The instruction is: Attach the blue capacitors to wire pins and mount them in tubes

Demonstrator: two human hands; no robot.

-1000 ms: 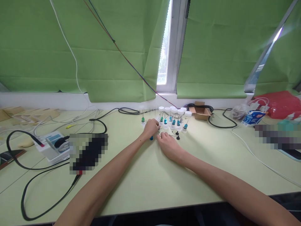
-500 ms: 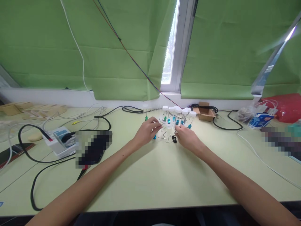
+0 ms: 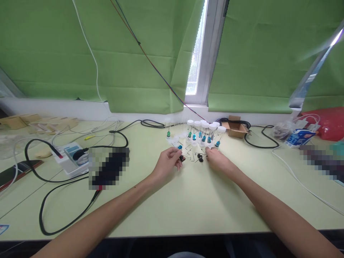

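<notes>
My left hand (image 3: 167, 162) is closed in a pinch, thumb against fingers. A small dark part (image 3: 182, 158) shows at its fingertips, and a small blue part (image 3: 180, 147) sits just above them; I cannot tell whether the two are joined. My right hand (image 3: 217, 157) is closed too, its fingertips low over the table with a thin sliver poking out, too small to name. Between the hands lie several thin L-shaped metal keys (image 3: 191, 157) and small black round parts (image 3: 200, 157). Behind stand several clear white-capped containers (image 3: 204, 126) with blue or green pieces inside.
A lone clear container (image 3: 168, 133) with a green piece stands left of the group. At the back right is an open cardboard box (image 3: 236, 129) beside black cable. A power strip (image 3: 71, 159), cables and a blurred dark device (image 3: 109, 168) lie left. A blue-white packet (image 3: 299, 137) lies right.
My left hand has drawn back towards me and turned, and the dark part now shows at its fingers. The blue part appears higher beside it. My right hand has shifted slightly right and nearer.
</notes>
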